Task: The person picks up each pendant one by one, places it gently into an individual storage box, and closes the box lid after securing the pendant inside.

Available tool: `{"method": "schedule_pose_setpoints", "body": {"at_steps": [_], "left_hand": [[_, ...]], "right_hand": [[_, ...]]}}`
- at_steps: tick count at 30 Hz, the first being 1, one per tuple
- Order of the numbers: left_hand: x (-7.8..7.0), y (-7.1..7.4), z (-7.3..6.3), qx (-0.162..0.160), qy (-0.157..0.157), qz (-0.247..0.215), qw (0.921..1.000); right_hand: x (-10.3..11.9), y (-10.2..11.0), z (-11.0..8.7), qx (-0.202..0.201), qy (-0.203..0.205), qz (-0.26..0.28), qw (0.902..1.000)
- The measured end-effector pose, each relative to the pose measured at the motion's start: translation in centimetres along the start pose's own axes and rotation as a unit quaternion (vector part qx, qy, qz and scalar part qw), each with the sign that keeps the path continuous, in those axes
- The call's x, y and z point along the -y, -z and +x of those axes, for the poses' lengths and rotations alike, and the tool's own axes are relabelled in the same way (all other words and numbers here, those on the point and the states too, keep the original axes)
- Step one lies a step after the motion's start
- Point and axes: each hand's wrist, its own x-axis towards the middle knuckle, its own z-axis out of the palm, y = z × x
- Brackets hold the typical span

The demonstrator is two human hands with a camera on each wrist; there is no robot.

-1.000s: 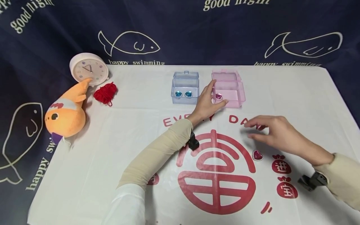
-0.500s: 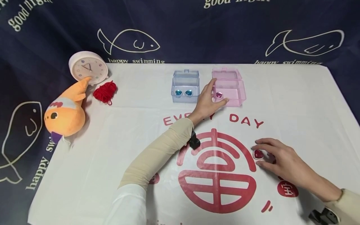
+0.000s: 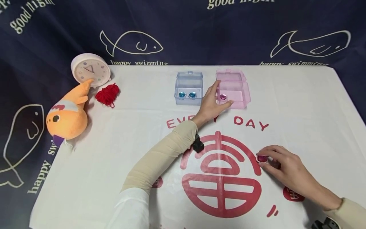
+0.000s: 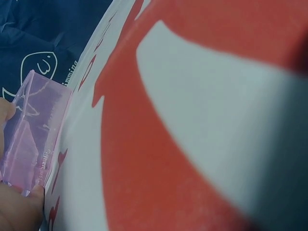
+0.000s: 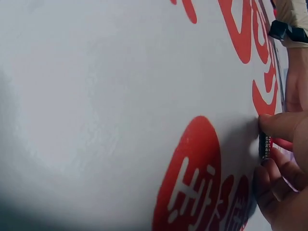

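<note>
My left hand [image 3: 211, 104] grips the left side of a see-through pink box [image 3: 240, 95], thumb at its front wall and fingers along its left edge. The lid stands open at the back. Inside, by the thumb, lies a pink heart-shaped gem [image 3: 223, 97]. In the left wrist view, fingertips and thumb sit against the pink box [image 4: 45, 108]. My right hand [image 3: 293, 170] pinches a dark red heart-shaped gem [image 3: 261, 158] with a silvery beaded rim, low at the tablecloth. The right wrist view shows this gem [image 5: 266, 144] edge-on between thumb and fingers.
Left of the pink box stands an open blue box [image 3: 188, 101] holding two blue gems [image 3: 187, 95]. Farther left are a white clock [image 3: 91, 70], a red yarn bundle [image 3: 107, 95] and an orange plush toy [image 3: 70, 121]. A printed white cloth [image 3: 137, 136] covers the table.
My right hand has come down toward the front and closed its thumb and fingers on the red gem, which now looks tilted. The left hand has stayed at the pink box.
</note>
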Motion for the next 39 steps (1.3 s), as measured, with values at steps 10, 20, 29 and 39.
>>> {"method": "schedule_pose_setpoints", "body": {"at_steps": [10, 20, 29, 39], "left_hand": [[0.2, -0.3, -0.1, 0.0, -0.006, 0.002, 1.0], [0.4, -0.1, -0.2, -0.003, -0.003, 0.001, 1.0], [0.3, 0.0, 0.0, -0.001, -0.011, 0.006, 0.9999], [0.3, -0.1, 0.3, 0.002, -0.016, 0.02, 0.9997]], "right_hand": [[0.1, 0.0, 1.0, -0.034, 0.017, 0.034, 0.9987], [0.6, 2.4, 6.5, -0.066, 0.027, 0.004, 0.9974], [0.2, 3.5, 11.7, -0.083, 0.026, 0.005, 0.9962], [-1.2, 3.4, 16.4, -0.061, 0.015, 0.017, 0.9979]]}}
